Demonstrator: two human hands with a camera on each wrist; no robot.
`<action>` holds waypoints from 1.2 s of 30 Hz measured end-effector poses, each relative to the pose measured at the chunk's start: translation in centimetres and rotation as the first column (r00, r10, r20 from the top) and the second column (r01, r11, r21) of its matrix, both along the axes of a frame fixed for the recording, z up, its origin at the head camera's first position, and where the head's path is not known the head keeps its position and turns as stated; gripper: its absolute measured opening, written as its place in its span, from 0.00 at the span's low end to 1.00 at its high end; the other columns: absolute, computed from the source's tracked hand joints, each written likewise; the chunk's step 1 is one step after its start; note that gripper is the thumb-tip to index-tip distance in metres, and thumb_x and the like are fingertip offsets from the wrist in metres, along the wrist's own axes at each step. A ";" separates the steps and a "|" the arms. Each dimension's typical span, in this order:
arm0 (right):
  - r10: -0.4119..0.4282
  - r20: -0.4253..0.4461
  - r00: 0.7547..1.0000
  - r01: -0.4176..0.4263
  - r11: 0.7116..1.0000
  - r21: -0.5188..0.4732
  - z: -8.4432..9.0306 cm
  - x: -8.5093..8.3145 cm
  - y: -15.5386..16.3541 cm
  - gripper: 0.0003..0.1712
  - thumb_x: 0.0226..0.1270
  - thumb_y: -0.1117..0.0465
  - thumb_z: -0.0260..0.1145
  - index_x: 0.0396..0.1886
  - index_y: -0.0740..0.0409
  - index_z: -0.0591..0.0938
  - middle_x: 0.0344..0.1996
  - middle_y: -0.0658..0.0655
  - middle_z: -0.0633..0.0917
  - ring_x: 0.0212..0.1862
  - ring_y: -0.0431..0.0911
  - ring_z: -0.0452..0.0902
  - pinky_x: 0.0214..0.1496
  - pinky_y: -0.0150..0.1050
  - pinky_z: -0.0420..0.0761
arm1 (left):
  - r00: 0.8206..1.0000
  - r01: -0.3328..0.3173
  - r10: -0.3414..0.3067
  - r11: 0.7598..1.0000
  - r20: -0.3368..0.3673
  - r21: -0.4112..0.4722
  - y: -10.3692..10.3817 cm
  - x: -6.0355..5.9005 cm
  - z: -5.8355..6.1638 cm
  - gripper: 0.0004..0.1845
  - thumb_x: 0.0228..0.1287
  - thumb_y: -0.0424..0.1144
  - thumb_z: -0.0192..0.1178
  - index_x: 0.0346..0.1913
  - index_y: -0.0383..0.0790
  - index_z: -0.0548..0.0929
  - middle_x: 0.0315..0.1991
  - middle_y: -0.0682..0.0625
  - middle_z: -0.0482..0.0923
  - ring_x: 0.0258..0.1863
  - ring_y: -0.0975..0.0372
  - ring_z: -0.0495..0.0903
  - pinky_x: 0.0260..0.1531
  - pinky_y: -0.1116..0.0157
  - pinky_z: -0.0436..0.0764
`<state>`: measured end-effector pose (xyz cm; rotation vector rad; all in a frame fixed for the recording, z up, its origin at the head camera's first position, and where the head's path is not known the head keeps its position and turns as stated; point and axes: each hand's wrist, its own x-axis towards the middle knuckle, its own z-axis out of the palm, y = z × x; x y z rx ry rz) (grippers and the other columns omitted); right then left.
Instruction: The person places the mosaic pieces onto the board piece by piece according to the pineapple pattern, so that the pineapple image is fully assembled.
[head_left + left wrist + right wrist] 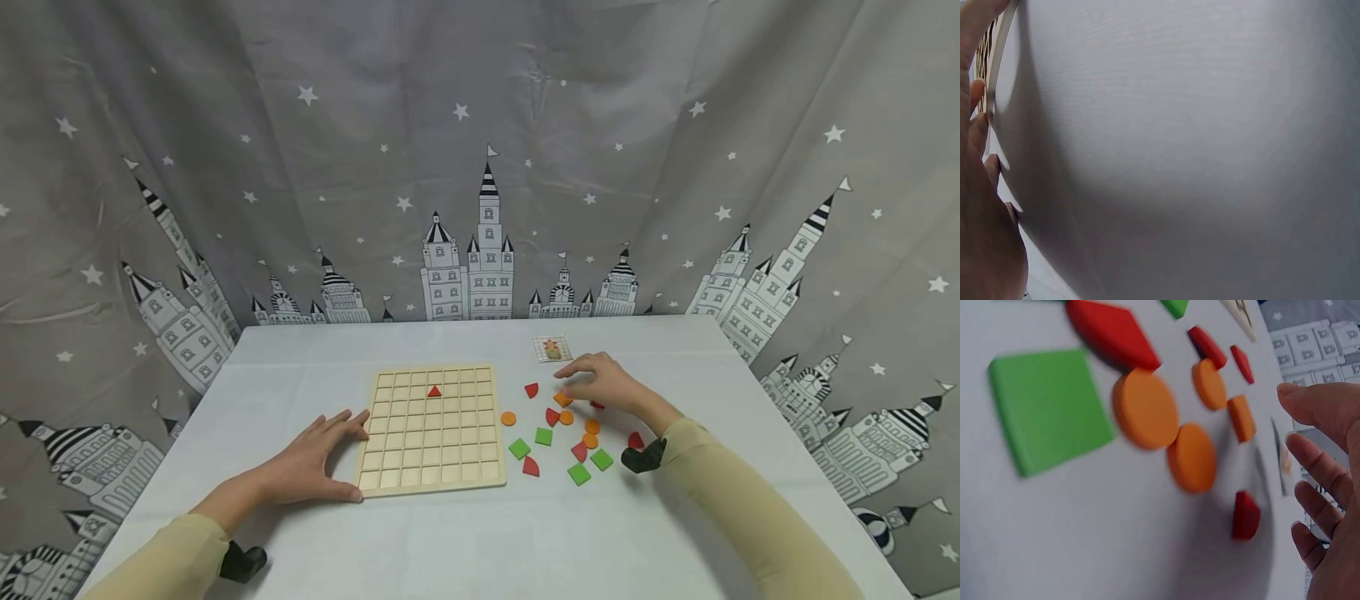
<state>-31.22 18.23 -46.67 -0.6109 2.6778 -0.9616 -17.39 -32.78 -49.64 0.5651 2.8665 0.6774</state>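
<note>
A pale wooden grid board (432, 429) lies on the white table, with one red triangle (435, 392) in its upper part. My left hand (307, 462) rests at the board's left side, thumb at the near corner and fingertips along the edge; the left wrist view shows those fingers (977, 131) against the rim. To the right, my right hand (603, 383) hovers over the loose pieces, nearest to an orange piece (562, 399). In the right wrist view its fingers (1316, 462) are spread and hold nothing. A red piece (1246, 515) lies below the hand.
Orange discs (508, 418), green squares (543, 436) and red quarter-round pieces (531, 467) lie scattered right of the board. A small picture card (552, 348) lies behind them. A grey curtain (480, 108) printed with castles hangs behind the table (465, 546).
</note>
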 end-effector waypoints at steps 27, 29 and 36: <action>0.003 -0.039 0.999 0.001 0.995 0.102 -2.6 -0.8 1.7 0.16 0.62 0.51 0.76 0.51 0.38 0.90 0.54 0.51 0.80 0.63 0.57 0.63 0.64 0.60 0.63 | 1.000 0.009 -0.009 1.000 0.004 0.005 0.2 0.2 0.3 0.50 0.39 0.77 0.71 0.62 0.51 0.74 0.80 0.46 0.58 0.79 0.41 0.49 0.77 0.37 0.41; 0.001 -0.031 1.000 0.002 0.995 0.100 -2.5 -0.8 1.7 0.16 0.62 0.51 0.76 0.50 0.38 0.90 0.54 0.52 0.80 0.63 0.57 0.62 0.65 0.60 0.63 | 1.000 0.002 -0.002 1.000 0.008 0.001 0.2 0.2 0.3 0.50 0.39 0.77 0.71 0.62 0.51 0.74 0.80 0.45 0.58 0.79 0.41 0.49 0.77 0.38 0.41; -0.009 -0.020 1.000 0.011 0.996 0.091 -2.5 -0.9 1.6 0.14 0.61 0.50 0.76 0.48 0.39 0.91 0.56 0.54 0.79 0.64 0.59 0.61 0.67 0.63 0.61 | 1.000 -0.007 0.007 1.000 0.009 0.000 0.1 0.1 0.2 0.50 0.39 0.77 0.71 0.63 0.51 0.74 0.80 0.46 0.57 0.79 0.41 0.49 0.77 0.38 0.41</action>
